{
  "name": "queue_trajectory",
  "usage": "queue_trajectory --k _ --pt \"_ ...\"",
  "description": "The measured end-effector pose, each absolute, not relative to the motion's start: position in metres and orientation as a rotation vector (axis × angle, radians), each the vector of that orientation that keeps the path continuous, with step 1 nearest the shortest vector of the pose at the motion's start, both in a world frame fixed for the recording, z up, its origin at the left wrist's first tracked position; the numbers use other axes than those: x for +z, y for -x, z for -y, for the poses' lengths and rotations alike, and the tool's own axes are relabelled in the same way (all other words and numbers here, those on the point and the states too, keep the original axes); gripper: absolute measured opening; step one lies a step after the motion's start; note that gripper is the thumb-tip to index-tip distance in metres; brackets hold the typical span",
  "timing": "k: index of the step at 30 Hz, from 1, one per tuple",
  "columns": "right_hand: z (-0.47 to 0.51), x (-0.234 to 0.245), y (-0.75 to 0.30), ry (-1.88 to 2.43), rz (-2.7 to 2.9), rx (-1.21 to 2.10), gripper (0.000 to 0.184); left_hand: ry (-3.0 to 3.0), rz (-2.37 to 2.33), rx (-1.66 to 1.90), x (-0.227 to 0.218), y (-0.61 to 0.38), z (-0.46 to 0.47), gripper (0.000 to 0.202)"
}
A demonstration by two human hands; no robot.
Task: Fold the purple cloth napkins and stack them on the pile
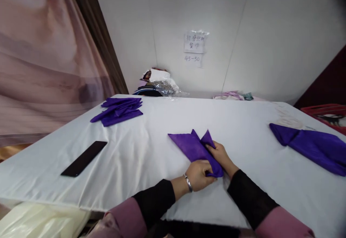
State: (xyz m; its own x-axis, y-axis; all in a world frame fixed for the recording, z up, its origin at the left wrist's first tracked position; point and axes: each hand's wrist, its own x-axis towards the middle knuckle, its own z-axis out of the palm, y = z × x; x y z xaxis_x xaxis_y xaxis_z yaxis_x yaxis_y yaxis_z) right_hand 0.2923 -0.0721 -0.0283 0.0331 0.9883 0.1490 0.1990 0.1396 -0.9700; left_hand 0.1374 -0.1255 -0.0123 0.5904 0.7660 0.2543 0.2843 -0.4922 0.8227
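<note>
Purple cloth (189,147): layered; I'd keep its edges taut.
Left hand (199,175): pinched on the near end.
Right hand (221,156): clamped on the right edge.

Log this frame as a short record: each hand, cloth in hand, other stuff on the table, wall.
left hand: closed on the held purple cloth, near side; silver bracelet at wrist
right hand: gripping the cloth's right side
cloth state: partly folded, pointed corners at far side
table left: crumpled purple fabric; dark flat object
table right: another purple piece
wall: upper sheet; lower sheet reading 45-50
</note>
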Motion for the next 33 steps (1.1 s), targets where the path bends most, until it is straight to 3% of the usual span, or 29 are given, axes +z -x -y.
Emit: queue_trajectory --k 5,11,16,18,21,24,28,33 --pt "0.068 -0.022 -0.302 1.208 1.011 1.055 0.037 -2.182 -0.795 0.710 -0.007 -0.146 0.125 0.017" --pt "0.055 -0.014 -0.353 1.202 0.506 0.952 0.035 -2.409 -0.829 0.768 -0.002 -0.148 0.115 0.043" --pt "0.061 -0.009 -0.357 1.154 0.416 1.192 0.048 -2.367 -1.049 1.052 0.005 -0.140 0.086 0.028" --pt "0.063 -0.006 -0.348 1.094 0.447 1.323 0.051 -2.388 -1.271 1.053 0.002 -0.133 0.066 0.033" --pt "0.059 -0.004 -0.332 1.009 0.522 1.423 0.040 -2.403 -1.648 0.822 -0.008 -0.121 0.034 0.052" --pt "0.052 -0.007 -0.319 0.967 0.736 1.321 0.026 -2.395 -1.815 0.612 -0.020 -0.111 0.009 0.058" --pt "0.049 -0.015 -0.306 0.956 0.815 1.467 0.029 -2.402 -1.848 0.468 -0.025 -0.104 -0.004 0.048" --pt "0.048 -0.011 -0.311 0.874 0.745 1.468 0.029 -2.461 -1.748 0.668 -0.019 -0.102 -0.005 0.036"
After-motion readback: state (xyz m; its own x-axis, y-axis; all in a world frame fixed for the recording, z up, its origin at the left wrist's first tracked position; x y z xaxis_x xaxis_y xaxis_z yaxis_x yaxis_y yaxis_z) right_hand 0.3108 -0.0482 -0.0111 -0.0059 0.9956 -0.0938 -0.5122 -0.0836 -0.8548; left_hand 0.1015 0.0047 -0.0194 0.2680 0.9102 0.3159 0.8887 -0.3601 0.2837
